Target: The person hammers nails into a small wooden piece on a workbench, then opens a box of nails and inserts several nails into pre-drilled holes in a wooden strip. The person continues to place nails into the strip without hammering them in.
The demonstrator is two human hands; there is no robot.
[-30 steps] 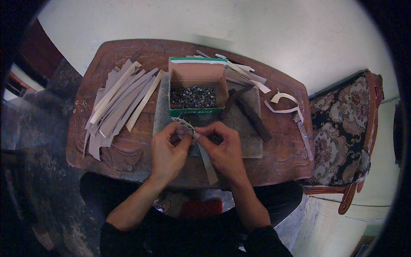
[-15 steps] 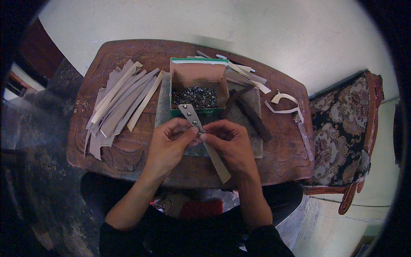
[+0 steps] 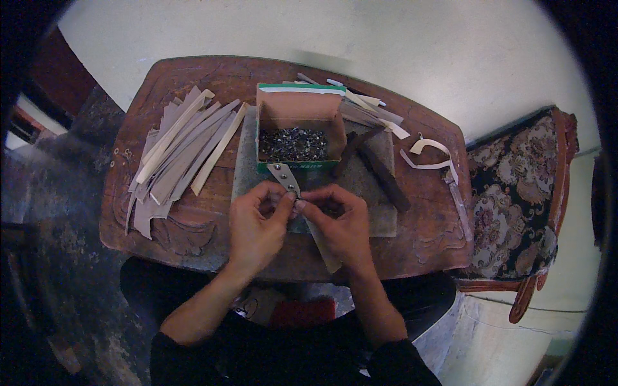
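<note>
Between both hands is a beige leather-like strap (image 3: pixel 282 173) with several shiny metal studs along its upper part. My left hand (image 3: pixel 259 215) is closed on the strap, thumb and fingers pinching its left edge. From the other side my right hand (image 3: pixel 341 215) pinches it, thumb and index finger meeting the left thumb at a stud spot partly hidden by the fingertips. The strap's lower end slants down below my right palm. Just beyond the hands stands an open cardboard box (image 3: pixel 301 166) holding many small metal studs (image 3: pixel 293 145).
A pile of beige and grey strips (image 3: pixel 187 151) lies on the carved wooden table (image 3: pixel 193 235) at left. Dark bars (image 3: pixel 384 180) rest on a grey slab (image 3: pixel 380 225). More strips lie behind the box; a curled strap (image 3: pixel 431 157) is at right, beside a floral-upholstered chair (image 3: pixel 508 199).
The strap has tipped more upright and its top end has dropped slightly. My right hand has shifted a little left, and both thumbs stay together on the strap.
</note>
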